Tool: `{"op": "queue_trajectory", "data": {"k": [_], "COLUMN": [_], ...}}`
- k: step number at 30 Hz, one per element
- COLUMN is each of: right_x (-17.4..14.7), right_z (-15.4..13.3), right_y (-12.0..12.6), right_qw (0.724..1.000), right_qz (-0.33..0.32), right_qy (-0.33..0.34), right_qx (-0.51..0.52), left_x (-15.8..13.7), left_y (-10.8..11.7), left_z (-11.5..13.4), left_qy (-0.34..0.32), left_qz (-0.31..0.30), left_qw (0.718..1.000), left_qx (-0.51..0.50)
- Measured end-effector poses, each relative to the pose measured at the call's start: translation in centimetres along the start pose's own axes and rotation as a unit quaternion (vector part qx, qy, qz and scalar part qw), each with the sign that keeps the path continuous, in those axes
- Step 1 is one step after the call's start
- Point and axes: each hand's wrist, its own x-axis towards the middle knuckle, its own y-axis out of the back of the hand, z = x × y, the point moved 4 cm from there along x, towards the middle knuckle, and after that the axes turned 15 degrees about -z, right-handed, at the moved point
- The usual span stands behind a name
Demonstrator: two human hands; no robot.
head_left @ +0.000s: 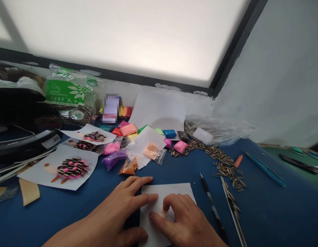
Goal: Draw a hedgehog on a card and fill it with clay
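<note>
A white sheet of paper (171, 189) lies on the blue table just in front of me. My left hand (122, 207) rests with spread fingers at the paper's left side, index finger and thumb over its edge, holding nothing. Over the middle of the sheet, my right hand (184, 219) pinches a small lump of pale clay (163, 212) between thumb and index finger. The lump touches or nearly touches the paper; its underside is hidden. Beyond the hands sits an open packet of peach clay (151, 151) on folded white paper.
Finished seed-and-clay hedgehog pictures (71, 168) lie at left. Colourful clay packets (129, 129) cluster behind. Right of the paper are a pen (211, 200), a silver blade-like tool (232, 209), loose sunflower seeds (223, 159) and a blue pen-like tool (265, 168). A phone (111, 108) stands behind.
</note>
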Motion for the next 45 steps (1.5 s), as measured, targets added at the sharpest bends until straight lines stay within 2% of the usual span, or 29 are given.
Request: {"op": "queue_trajectory", "data": {"k": [4,7,10,14,26,34,37,40,42,45], "right_x": [0.2,0.2,0.2,0.1,-0.1,0.3,0.2,0.1,0.1,0.3], "right_z": [0.1,0.2,0.2,-0.2,0.1,-0.4,-0.1,1.0,1.6,2.0], "right_y": [0.9,1.4,1.5,1.1,0.7,0.1,1.0,2.6,3.4,4.1], "right_qw": [1.0,1.0,1.0,0.999,1.0,0.999,0.999,0.988,0.969,0.958], "right_qz": [0.025,0.012,0.004,0.032,-0.004,-0.035,-0.023,-0.026,-0.079,-0.119], "right_qy": [0.005,0.0,-0.016,-0.002,-0.005,0.0,-0.005,-0.059,-0.094,-0.113], "right_qx": [-0.006,0.011,0.023,0.018,0.028,-0.019,0.035,0.144,0.214,0.234], "left_x": [0.0,0.1,0.2,0.2,0.2,0.1,0.2,0.0,-0.1,-0.2], "left_y": [0.1,0.1,0.0,-0.2,-0.2,-0.6,-0.5,-0.3,-0.2,-0.5], "left_z": [0.1,0.0,-0.1,-0.2,-0.3,-0.7,-0.6,-0.4,-0.4,-0.8], "left_qy": [-0.002,0.004,0.001,0.004,0.005,0.0,0.0,-0.002,-0.003,-0.008], "left_qz": [0.007,0.007,0.003,0.0,0.001,-0.007,-0.003,0.008,0.008,0.007], "left_qw": [1.0,1.0,1.0,1.0,1.0,1.0,1.0,1.0,1.0,1.0], "left_qx": [0.0,0.001,-0.001,0.002,-0.003,-0.004,-0.003,-0.008,-0.009,-0.005]}}
